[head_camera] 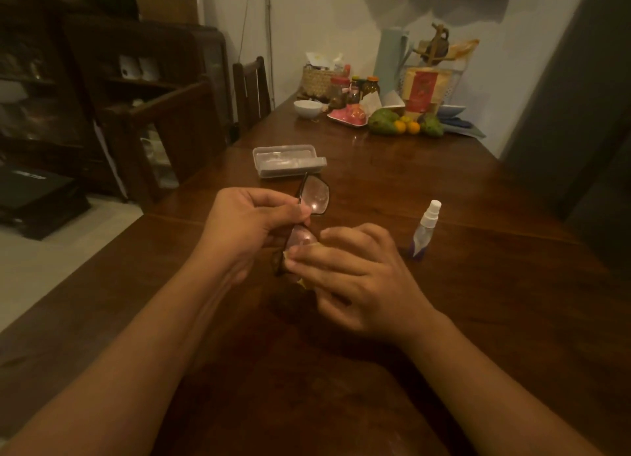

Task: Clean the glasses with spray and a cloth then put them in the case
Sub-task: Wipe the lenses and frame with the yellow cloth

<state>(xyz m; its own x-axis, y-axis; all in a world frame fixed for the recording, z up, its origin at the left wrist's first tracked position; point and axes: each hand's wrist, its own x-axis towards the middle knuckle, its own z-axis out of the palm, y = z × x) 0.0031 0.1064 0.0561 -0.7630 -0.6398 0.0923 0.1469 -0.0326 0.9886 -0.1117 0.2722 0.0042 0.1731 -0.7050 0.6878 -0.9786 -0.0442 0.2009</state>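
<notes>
Here, glasses [316,199] in left hand [252,223], bottle [425,232] label blurred.

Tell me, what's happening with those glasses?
Someone is cleaning a pair of glasses above a wooden table. The left hand pinches the frame near its middle, and the right hand presses a small cloth onto the nearer lens. The spray bottle stands upright to the right, with nobody touching it. The clear plastic case lies farther back on the table, with the glasses not yet in it.
</notes>
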